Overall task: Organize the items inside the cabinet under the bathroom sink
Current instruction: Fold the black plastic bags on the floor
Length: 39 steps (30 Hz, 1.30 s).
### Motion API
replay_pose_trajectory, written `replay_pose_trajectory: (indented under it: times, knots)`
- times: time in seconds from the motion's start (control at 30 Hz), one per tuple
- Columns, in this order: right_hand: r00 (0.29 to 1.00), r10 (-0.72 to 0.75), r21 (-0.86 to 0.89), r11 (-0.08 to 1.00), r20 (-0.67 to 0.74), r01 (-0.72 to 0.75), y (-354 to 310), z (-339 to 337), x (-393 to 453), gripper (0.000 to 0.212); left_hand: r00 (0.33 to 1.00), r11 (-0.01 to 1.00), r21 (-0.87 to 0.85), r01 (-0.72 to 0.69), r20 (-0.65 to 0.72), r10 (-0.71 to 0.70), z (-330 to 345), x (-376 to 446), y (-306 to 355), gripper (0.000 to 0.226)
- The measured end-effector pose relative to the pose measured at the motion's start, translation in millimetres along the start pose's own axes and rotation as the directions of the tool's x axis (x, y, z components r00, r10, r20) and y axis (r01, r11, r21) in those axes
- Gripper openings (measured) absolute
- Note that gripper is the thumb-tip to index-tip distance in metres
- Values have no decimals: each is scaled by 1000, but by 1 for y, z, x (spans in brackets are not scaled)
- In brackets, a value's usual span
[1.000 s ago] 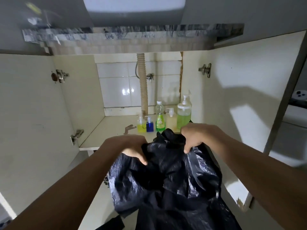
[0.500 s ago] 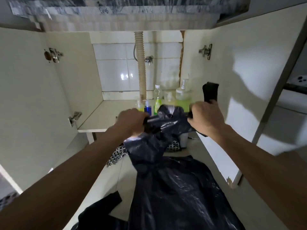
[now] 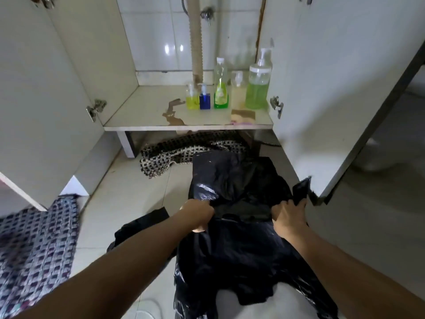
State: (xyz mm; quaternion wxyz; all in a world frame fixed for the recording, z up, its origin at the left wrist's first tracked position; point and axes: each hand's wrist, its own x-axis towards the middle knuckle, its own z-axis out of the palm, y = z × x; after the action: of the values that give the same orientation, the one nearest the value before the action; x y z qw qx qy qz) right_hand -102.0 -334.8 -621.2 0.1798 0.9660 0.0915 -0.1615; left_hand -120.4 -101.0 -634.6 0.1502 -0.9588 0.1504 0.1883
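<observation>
The cabinet [image 3: 147, 116] under the sink stood open over a pale tiled floor [image 3: 138, 189], with a row of bottles [image 3: 220, 93] on its shelf well beyond the hands. On the floor a black plastic bag [image 3: 239, 180] lay crumpled; the left hand [image 3: 197, 215] was clenched on its near left edge and the right hand [image 3: 287, 215] gripped its right edge beside the door corner

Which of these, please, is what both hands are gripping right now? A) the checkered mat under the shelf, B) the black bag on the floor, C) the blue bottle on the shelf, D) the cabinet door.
B: the left hand and the right hand each clutch a bunched part of the black bag, which lies on the floor in front of the shelf.
</observation>
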Motion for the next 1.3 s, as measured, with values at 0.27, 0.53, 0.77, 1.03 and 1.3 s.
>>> replay_pose_trajectory:
  times: [0.27,0.53,0.77,1.03,1.3]
  knots:
    - [829,-56,86,996,557,9,-10,60,-14,50,976,993,-21,115,187,-109,78,-16,54,57]
    - [785,-65,72,997,616,26,-11,40,-27,45,831,977,211,-2,544,-116,74,-15,55,92]
    - [919,-201,317,944,339,89,-45,-3,-11,15,662,987,-126,96,749,31,15,-31,15,128]
    - [898,-439,584,739,39,336,-149,-70,6,35,941,926,-241,291,245,-233,-64,-91,-133,65]
    - [792,-589,636,674,158,374,-258,-30,-8,74,789,802,-316,507,546,-284,72,-140,-148,67]
